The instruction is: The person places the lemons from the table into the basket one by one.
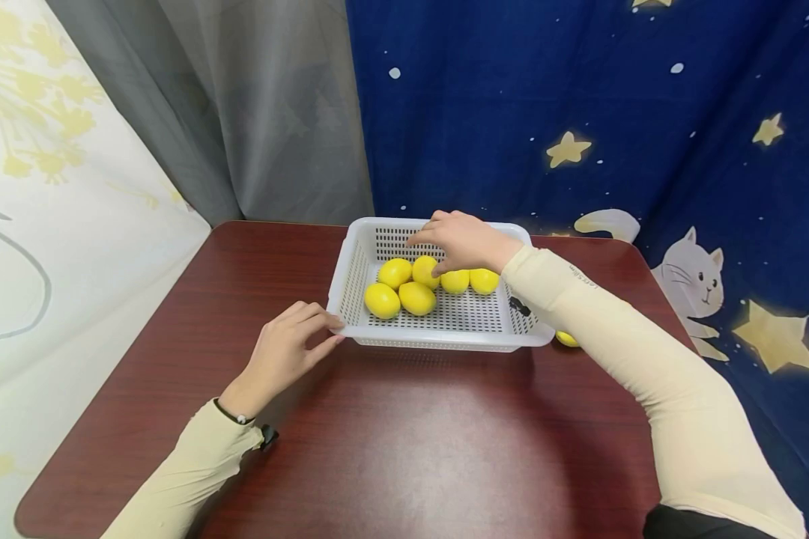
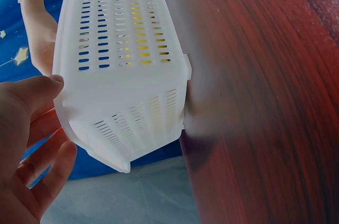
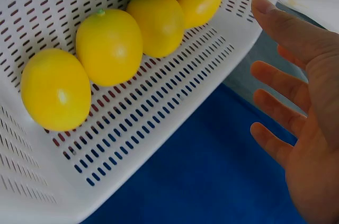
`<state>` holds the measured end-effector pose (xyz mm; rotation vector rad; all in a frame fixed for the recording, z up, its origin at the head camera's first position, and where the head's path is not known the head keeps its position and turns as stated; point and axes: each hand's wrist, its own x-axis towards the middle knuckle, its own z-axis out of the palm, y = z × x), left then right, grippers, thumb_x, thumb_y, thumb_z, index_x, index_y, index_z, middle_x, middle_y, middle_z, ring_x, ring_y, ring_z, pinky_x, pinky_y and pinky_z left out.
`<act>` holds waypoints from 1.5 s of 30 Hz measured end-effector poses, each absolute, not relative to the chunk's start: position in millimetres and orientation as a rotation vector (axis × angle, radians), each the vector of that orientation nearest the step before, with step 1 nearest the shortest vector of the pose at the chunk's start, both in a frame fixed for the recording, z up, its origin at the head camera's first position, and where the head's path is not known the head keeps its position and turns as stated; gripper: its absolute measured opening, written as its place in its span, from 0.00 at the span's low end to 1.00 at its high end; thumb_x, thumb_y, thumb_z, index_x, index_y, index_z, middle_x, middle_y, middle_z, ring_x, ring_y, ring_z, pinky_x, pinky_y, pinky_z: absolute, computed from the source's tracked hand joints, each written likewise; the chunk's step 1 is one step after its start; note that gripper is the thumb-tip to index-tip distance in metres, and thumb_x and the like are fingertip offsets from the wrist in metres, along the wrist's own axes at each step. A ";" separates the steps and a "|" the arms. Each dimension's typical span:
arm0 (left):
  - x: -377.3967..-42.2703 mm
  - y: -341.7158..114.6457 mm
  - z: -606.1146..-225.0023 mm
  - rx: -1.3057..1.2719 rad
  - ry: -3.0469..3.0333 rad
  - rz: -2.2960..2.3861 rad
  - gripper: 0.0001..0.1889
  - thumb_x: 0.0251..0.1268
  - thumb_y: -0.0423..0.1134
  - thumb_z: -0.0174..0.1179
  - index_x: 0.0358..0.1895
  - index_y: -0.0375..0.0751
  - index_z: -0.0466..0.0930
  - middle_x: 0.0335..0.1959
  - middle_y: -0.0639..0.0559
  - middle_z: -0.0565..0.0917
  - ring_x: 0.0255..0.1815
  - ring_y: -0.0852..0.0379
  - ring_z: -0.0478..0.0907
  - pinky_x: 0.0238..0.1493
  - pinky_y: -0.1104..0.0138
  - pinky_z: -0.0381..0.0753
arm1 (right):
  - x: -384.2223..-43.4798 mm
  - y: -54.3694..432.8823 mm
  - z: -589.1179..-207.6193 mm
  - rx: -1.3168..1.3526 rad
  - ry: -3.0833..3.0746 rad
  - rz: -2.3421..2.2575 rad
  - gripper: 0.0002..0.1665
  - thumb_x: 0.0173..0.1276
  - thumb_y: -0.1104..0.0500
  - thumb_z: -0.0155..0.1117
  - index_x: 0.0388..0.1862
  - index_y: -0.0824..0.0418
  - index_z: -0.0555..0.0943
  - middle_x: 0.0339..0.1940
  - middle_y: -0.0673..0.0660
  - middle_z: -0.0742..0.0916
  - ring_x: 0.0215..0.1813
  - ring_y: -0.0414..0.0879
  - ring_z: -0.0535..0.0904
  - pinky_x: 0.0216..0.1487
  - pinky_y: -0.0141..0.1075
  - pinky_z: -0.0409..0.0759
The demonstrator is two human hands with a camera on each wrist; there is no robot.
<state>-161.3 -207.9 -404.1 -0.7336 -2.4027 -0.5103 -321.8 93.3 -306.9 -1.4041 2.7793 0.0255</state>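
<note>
A white plastic basket (image 1: pixel 438 338) with slotted walls stands on the table and holds several yellow lemons (image 1: pixel 417 299). My left hand (image 1: pixel 288 350) is at its near left corner. Thumb and fingers pinch the rim there, as the left wrist view shows with the basket's outer wall (image 2: pixel 122 91). Over the back part of the basket hovers my right hand (image 1: pixel 468 243), fingers spread and nothing in them. In the right wrist view the right hand (image 3: pixel 312 102) is apart from the lemons (image 3: pixel 109 47). One more lemon (image 1: pixel 568 339) lies outside, partly hidden by the right forearm.
The dark red-brown table (image 1: pixel 404 449) reaches toward me in front of the basket. Behind it hang a grey curtain (image 1: pixel 297 112) and a blue star-patterned curtain (image 1: pixel 479 112). A white patterned cloth (image 1: pixel 74 247) hangs on the left.
</note>
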 end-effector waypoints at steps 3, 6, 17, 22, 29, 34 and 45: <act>-161.1 -207.8 -404.2 -0.732 -2.404 -0.512 0.09 0.54 0.41 0.73 0.39 0.53 0.86 0.35 0.63 0.83 0.37 0.63 0.74 0.35 0.66 0.79 | -320.3 96.3 -304.3 -1.387 2.776 0.012 0.38 0.57 0.48 0.76 0.67 0.46 0.76 0.65 0.48 0.83 0.63 0.49 0.73 0.64 0.46 0.72; -161.0 -207.4 -404.3 -0.732 -2.406 -0.516 0.09 0.54 0.41 0.73 0.40 0.53 0.86 0.35 0.63 0.83 0.37 0.63 0.74 0.35 0.66 0.79 | -318.3 99.6 -304.4 -1.357 2.768 0.007 0.37 0.59 0.47 0.75 0.68 0.45 0.75 0.65 0.48 0.82 0.64 0.49 0.72 0.67 0.46 0.71; -161.0 -206.6 -404.8 -0.735 -2.408 -0.519 0.09 0.54 0.41 0.73 0.40 0.53 0.86 0.35 0.63 0.83 0.37 0.63 0.74 0.37 0.66 0.79 | -310.1 119.2 -301.8 -1.314 2.804 0.001 0.38 0.58 0.46 0.76 0.68 0.45 0.75 0.65 0.50 0.82 0.63 0.50 0.73 0.64 0.46 0.73; -161.0 -206.2 -404.9 -0.737 -2.408 -0.516 0.10 0.55 0.41 0.73 0.40 0.53 0.86 0.35 0.63 0.83 0.37 0.63 0.74 0.36 0.67 0.79 | -306.8 131.2 -300.8 -1.297 2.825 -0.010 0.38 0.58 0.46 0.75 0.68 0.47 0.75 0.64 0.51 0.83 0.63 0.50 0.73 0.64 0.47 0.73; -160.5 -206.3 -404.5 -0.732 -2.412 -0.518 0.10 0.54 0.41 0.73 0.40 0.53 0.86 0.35 0.63 0.83 0.37 0.63 0.73 0.35 0.66 0.79 | -300.4 153.0 -296.6 -1.278 2.864 -0.032 0.37 0.58 0.46 0.75 0.67 0.46 0.76 0.64 0.51 0.83 0.63 0.50 0.74 0.65 0.49 0.73; -160.2 -206.7 -404.3 -0.727 -2.424 -0.512 0.09 0.55 0.41 0.72 0.40 0.53 0.86 0.36 0.63 0.83 0.37 0.63 0.73 0.36 0.67 0.79 | -296.3 168.4 -295.5 -1.226 2.900 -0.046 0.38 0.57 0.47 0.76 0.68 0.46 0.76 0.63 0.52 0.83 0.63 0.51 0.74 0.65 0.50 0.73; -159.6 -207.2 -405.3 -0.728 -2.416 -0.521 0.09 0.55 0.41 0.73 0.40 0.53 0.86 0.36 0.62 0.84 0.38 0.62 0.74 0.38 0.67 0.79 | -288.6 192.2 -302.1 -1.200 2.937 -0.070 0.37 0.56 0.46 0.77 0.66 0.48 0.77 0.63 0.54 0.84 0.64 0.53 0.74 0.65 0.53 0.73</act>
